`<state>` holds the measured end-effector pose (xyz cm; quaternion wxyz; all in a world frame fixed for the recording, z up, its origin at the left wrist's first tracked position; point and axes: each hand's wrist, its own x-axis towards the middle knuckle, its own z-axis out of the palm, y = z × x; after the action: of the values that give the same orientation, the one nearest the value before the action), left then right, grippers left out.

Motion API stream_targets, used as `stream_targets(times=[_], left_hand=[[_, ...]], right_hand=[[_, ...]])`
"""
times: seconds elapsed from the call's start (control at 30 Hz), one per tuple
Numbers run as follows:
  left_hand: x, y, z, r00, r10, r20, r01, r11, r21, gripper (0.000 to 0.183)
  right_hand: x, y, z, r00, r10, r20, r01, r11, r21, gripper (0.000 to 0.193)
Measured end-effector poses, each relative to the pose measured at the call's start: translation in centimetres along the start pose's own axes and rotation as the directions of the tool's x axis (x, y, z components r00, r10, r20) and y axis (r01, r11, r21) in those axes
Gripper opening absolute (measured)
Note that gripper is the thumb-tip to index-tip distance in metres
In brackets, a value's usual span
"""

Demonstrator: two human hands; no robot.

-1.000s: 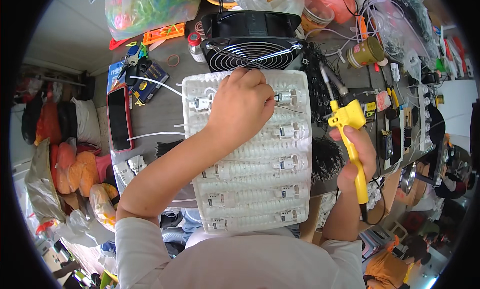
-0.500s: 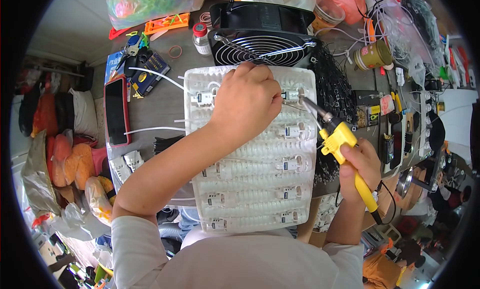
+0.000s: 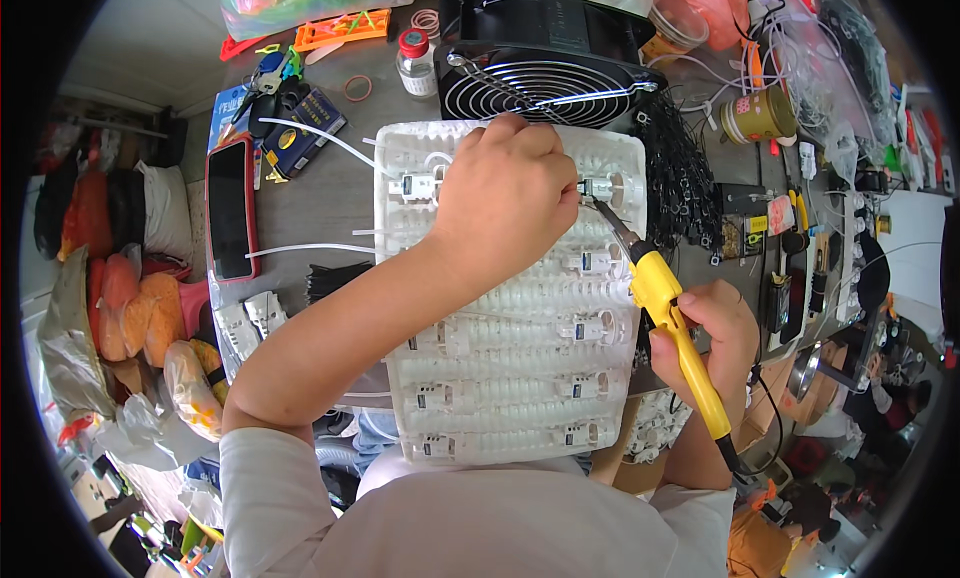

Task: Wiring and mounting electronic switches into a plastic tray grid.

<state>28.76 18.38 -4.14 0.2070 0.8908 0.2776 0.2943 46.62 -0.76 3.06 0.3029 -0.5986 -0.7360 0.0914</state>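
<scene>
Left side of frame: a phone [image 3: 232, 208] in a red case lies screen up on the grey desk [image 3: 340, 213]. Right of it, below a dark blue box [image 3: 304, 134], a white wire [image 3: 315, 246] runs from the phone's edge toward the tray.

Centre of frame: the tray [image 3: 510, 390] occupies the middle, its lower edge against the person's shirt. It is whitish, translucent and roughly rectangular, with rounded corners and ribbed rows running across. Small white clips [image 3: 600, 262] with dark marks sit in two columns, left and right; the forearm covers part of the left column. Surface of the tray appears mottled in places.

The left hand [image 3: 507, 188] lies over the tray's upper part, fingers curled inward, beside the upper right clip. The fingertips are hidden; whether they grip anything cannot be told. Directly above, at the top of the frame, stands a black fan [image 3: 545, 53] with a wire guard.

Right of centre: the right hand [image 3: 712, 338] is closed around the yellow handle of a soldering iron [image 3: 657, 283]. The iron slants to the upper left, its metal tip at the upper right clip; contact cannot be confirmed. Black wires [image 3: 680, 173] lie bunched along the tray's right edge.
</scene>
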Motion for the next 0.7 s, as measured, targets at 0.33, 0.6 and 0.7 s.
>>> stream_targets(times=[0.33, 0.6, 0.7], left_hand=[[-0.01, -0.16, 0.07, 1.0, 0.011, -0.001, -0.011, 1.0, 0.014, 0.005], [-0.02, -0.13, -0.03, 1.0, 0.004, 0.009, -0.004, 1.0, 0.015, 0.006], [-0.04, -0.12, 0.0, 1.0, 0.002, 0.007, -0.003, 1.0, 0.019, 0.006]], right_hand=[[0.2, 0.14, 0.38, 0.998, -0.053, -0.044, 0.052, 0.998, -0.036, 0.037], [0.75, -0.49, 0.71, 0.997, -0.019, -0.071, 0.017, 0.999, -0.033, 0.037], [0.7, -0.21, 0.43, 0.999, -0.039, -0.031, 0.038, 0.999, -0.027, 0.04]])
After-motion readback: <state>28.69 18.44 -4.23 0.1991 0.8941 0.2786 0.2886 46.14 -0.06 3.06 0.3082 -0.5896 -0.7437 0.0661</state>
